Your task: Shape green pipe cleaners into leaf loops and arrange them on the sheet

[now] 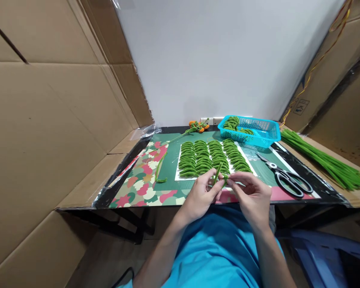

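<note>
Close to the table's front edge, my left hand [204, 189] pinches a green pipe cleaner [217, 173], one end sticking up past the fingers. My right hand [253, 194] has its thumb and forefinger closed on another part of the same green piece, which looks bent between the hands; the fingers hide much of it. Just beyond lies a white sheet [177, 174] bearing columns of curved green pipe-cleaner pieces [202, 157]. To the left, a loose bent green pipe cleaner [159, 168] rests on the mat.
Black-handled scissors [291, 182] lie right of my hands. A blue plastic basket [268, 140] at the back right holds more green pieces. A bundle of straight green pipe cleaners [324, 160] lies far right. Orange flowers [199, 126] on a green stem lie at the back. Cardboard walls [63, 100] flank the table.
</note>
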Tool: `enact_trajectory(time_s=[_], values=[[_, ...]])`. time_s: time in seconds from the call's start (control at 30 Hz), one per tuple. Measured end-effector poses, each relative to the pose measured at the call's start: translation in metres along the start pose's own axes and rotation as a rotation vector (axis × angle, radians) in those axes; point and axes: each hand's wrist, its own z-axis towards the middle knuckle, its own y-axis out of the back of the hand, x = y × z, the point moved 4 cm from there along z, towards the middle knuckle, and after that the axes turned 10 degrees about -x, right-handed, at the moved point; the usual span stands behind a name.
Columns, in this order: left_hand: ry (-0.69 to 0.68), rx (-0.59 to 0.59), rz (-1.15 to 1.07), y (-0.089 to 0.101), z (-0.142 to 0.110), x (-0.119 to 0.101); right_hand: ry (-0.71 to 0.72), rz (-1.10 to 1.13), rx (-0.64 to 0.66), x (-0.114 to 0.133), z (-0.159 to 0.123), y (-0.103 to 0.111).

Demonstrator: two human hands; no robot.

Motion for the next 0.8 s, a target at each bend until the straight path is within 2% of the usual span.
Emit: enact_trajectory(time_s=[0.23,0.43,0.67,0.8], values=[[0.007,0.046,0.061,-0.0022,-0.0005,0.0017,-0.015,-0.008,0.016,-0.0017,-0.0073,-0.0012],[-0.104,0.025,0.21,-0.0001,0.0005,-0.0034,0.025,-0.143,0.076,0.0016,-0.0071,-0.0043],[-0.127,0.021,0.341,-0.001,-0.0015,-0.0052,-0.187,-0.082,0.084,-0.0061,-0.0047,-0.0025],[-0.118,0.045,0.309,-0.0021,-0.0013,-0.0045,-0.196,-0.058,0.096,-0.0057,-0.0018,-0.0004]])
